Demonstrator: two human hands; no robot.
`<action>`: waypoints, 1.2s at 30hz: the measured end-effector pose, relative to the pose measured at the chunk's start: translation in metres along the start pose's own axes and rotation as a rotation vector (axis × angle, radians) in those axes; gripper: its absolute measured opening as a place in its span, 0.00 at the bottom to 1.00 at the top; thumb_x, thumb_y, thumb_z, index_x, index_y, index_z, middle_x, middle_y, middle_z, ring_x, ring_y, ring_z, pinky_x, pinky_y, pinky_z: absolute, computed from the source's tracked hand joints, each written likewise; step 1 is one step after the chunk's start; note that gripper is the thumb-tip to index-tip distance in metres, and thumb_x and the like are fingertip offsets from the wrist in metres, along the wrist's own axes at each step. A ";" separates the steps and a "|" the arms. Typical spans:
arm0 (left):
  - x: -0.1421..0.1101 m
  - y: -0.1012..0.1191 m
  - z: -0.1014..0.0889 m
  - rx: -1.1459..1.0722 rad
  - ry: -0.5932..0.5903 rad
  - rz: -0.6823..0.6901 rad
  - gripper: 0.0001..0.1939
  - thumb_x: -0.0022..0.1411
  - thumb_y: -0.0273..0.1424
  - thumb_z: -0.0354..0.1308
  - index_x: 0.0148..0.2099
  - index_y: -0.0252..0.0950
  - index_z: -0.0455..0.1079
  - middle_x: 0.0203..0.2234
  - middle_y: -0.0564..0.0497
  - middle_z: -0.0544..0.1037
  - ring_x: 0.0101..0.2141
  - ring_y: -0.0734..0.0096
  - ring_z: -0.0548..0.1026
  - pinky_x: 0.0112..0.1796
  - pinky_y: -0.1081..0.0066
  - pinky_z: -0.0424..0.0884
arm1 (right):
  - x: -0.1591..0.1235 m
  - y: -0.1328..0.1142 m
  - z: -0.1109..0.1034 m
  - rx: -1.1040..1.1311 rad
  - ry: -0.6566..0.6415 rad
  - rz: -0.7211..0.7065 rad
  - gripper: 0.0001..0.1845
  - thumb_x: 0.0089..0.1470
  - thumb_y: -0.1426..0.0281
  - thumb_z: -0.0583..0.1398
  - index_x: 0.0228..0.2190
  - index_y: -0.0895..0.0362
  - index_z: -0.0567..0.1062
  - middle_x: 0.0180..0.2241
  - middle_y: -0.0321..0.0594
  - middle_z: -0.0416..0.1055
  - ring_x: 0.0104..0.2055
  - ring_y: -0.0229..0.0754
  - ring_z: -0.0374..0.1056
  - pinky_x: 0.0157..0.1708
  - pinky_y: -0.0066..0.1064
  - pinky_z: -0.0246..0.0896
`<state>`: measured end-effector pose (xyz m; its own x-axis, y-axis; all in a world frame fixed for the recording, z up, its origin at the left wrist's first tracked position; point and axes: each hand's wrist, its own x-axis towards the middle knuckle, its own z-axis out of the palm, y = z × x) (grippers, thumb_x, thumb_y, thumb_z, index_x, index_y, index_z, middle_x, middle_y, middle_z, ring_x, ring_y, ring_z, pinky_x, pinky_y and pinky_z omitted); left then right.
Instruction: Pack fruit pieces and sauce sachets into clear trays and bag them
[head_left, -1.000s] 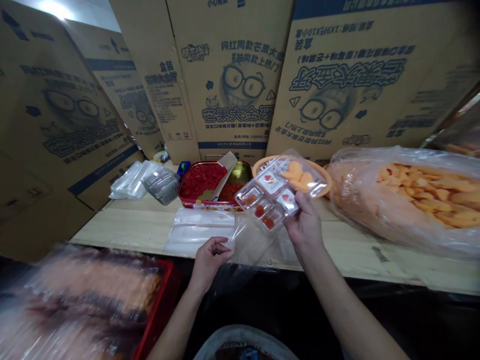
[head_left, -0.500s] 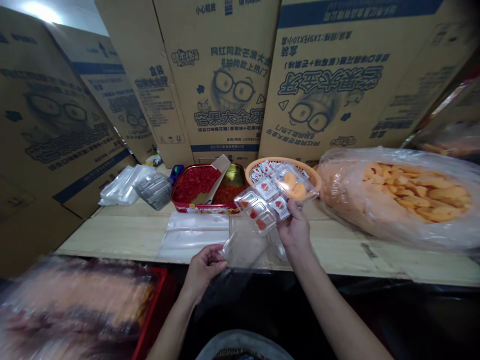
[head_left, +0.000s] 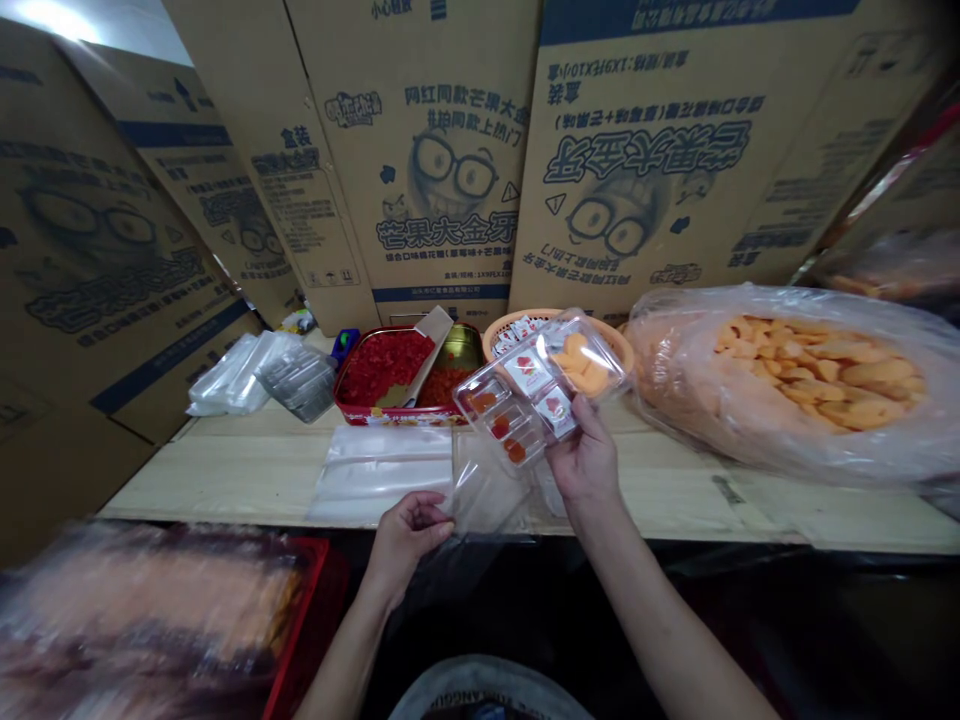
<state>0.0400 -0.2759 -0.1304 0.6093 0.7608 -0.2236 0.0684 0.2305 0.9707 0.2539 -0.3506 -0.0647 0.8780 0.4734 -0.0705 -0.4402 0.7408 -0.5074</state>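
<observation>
My right hand (head_left: 583, 462) grips a clear plastic tray (head_left: 538, 393) by its near edge and holds it tilted above the wooden table (head_left: 675, 490). The tray's compartments hold orange slices, red pieces and small sachets. My left hand (head_left: 409, 532) pinches the edge of a clear plastic bag (head_left: 487, 490) at the table's front edge, just below the tray. A stack of flat clear bags (head_left: 382, 470) lies to the left of it.
A red tin (head_left: 397, 375) of red pieces, an orange basket (head_left: 559, 335) of sachets and a large bag of orange slices (head_left: 795, 390) stand behind. Clear packs (head_left: 262, 370) lie at the left. Cardboard boxes (head_left: 450, 170) wall the back. A red crate (head_left: 165, 610) sits lower left.
The right hand has brought the tray a little lower and leftward, toward the bag. The left hand keeps its pinch on the bag. The view has shifted slightly.
</observation>
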 end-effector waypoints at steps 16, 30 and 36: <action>-0.004 0.001 0.003 -0.164 -0.063 -0.080 0.19 0.37 0.29 0.70 0.35 0.34 0.70 0.22 0.56 0.73 0.29 0.72 0.75 0.35 0.73 0.67 | -0.008 0.015 -0.004 -0.043 -0.148 0.020 0.12 0.44 0.70 0.63 0.35 0.56 0.74 0.38 0.37 0.75 0.44 0.39 0.68 0.51 0.36 0.58; -0.006 0.011 -0.002 -0.374 0.017 -0.118 0.16 0.42 0.33 0.68 0.33 0.34 0.68 0.23 0.54 0.76 0.30 0.68 0.77 0.37 0.69 0.70 | -0.004 0.015 -0.019 -0.107 -0.154 0.102 0.17 0.37 0.76 0.64 0.34 0.54 0.74 0.33 0.32 0.76 0.35 0.36 0.71 0.39 0.30 0.66; -0.006 0.015 -0.001 -0.339 0.004 -0.077 0.18 0.44 0.35 0.66 0.37 0.35 0.69 0.25 0.53 0.76 0.31 0.67 0.77 0.38 0.66 0.71 | -0.007 0.006 -0.018 -0.238 -0.236 0.186 0.16 0.37 0.76 0.65 0.33 0.56 0.75 0.31 0.36 0.76 0.33 0.39 0.71 0.38 0.32 0.66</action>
<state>0.0365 -0.2769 -0.1148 0.6095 0.7356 -0.2956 -0.1527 0.4748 0.8667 0.2487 -0.3581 -0.0831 0.7076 0.7066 0.0049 -0.5078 0.5132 -0.6919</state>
